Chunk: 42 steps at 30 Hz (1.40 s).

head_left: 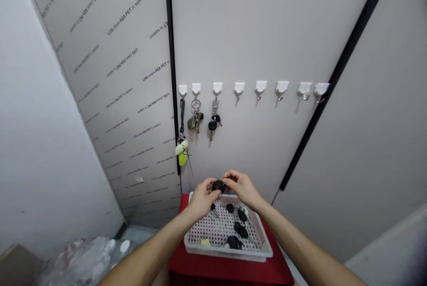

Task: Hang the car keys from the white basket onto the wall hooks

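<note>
Over the far edge of a white perforated basket [230,255], my left hand [202,197] grips a dark key fob [218,186] between thumb and fingers. My right hand [243,188] pinches the ring at the top of the same fob. Whether a key blade hangs from it is hidden by my fingers. Several black-headed keys [242,230] lie in the basket below, along with a small yellow piece [205,242]. Ahead, three key bunches hang from hooks: one with a black strap and green charms [182,151], one on a round ring [196,117], one with black-headed keys [213,123].
A row of white adhesive hooks [239,88] runs across the pale panel, several with nothing on them. The basket rests on a red surface [230,272]. Dark vertical strips [171,68] edge the panel. Clear plastic bags and bottles [86,259] lie at lower left.
</note>
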Each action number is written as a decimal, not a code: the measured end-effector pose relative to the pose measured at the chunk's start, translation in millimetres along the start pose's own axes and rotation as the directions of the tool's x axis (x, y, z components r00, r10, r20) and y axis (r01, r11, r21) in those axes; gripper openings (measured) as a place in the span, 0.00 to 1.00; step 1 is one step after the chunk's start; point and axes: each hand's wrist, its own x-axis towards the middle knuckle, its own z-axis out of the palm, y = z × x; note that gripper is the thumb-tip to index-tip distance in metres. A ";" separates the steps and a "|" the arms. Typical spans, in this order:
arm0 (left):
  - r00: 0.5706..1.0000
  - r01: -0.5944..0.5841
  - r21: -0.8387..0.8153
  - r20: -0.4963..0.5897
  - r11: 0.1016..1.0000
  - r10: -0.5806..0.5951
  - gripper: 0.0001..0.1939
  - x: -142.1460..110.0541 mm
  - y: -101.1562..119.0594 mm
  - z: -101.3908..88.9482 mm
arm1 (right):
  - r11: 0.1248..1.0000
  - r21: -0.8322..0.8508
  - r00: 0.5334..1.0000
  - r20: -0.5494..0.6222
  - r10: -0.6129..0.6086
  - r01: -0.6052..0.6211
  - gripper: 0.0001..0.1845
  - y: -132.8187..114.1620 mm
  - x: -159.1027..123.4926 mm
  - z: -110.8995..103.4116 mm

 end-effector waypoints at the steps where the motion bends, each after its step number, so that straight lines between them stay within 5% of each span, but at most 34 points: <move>1: 1.000 0.006 -0.013 -0.007 1.000 -0.007 0.12 -0.5 0.6 0.2 | 1.000 0.002 1.000 0.000 0.000 0.000 0.06 0.0 0.2 0.2; 7: 0.994 0.098 -0.052 0.058 0.994 -0.095 0.14 -2.0 1.9 3.1 | 0.999 -0.018 0.999 -0.002 -0.034 0.034 0.05 7.9 1.3 0.3; 13: 0.999 -0.028 0.120 0.045 0.992 0.023 0.16 4.0 -8.9 3.1 | 0.998 0.001 0.994 0.088 -0.061 0.062 0.06 13.3 -0.2 0.4; 19: 0.975 0.117 0.139 0.171 0.983 -0.140 0.10 2.2 -8.3 2.4 | 0.995 -0.076 0.996 -0.045 -0.075 0.072 0.07 5.7 1.6 -5.2; 25: 0.972 0.151 0.116 0.166 0.982 -0.169 0.10 1.0 -3.1 5.3 | 0.996 0.076 0.999 0.007 0.041 -0.041 0.09 5.9 1.7 -2.8; 42: 0.976 0.126 0.151 0.158 0.980 -0.150 0.13 4.9 -4.3 4.0 | 0.988 0.136 0.997 0.041 0.069 -0.074 0.10 9.4 4.7 -2.4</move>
